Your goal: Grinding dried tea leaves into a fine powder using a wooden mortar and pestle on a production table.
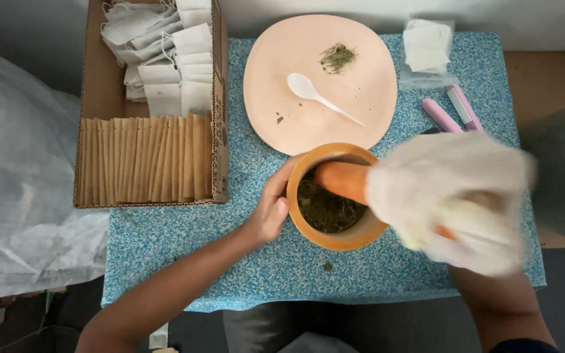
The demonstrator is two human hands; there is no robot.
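From the head camera, the mortar (pixel 338 196) stands near the front edge of the worktop (pixel 282 268), a little right of its middle, with dark dried herbs (pixel 325 210) in its bowl; the left hand (pixel 271 208) cups the mortar's left wall, fingers curled on the rim, gripping it steady; the right hand (pixel 456 199), in a pale glove and blurred, is clenched around the orange pestle (pixel 342 181), whose tip sits inside the bowl over the herbs. To grind well here, I judge the left hand should press the mortar down flat so that it cannot skid toward the front edge; the pestle is best kept low and worked against the bowl's wall, so the leaves do not jump out. Behind the mortar lies a pink plate (pixel 361 98) with a white spoon (pixel 318 97) and a small heap of herbs; a cardboard box (pixel 93 98) of paper bags stands at the back left corner; pink tools (pixel 452 112) lie toward the back right corner.
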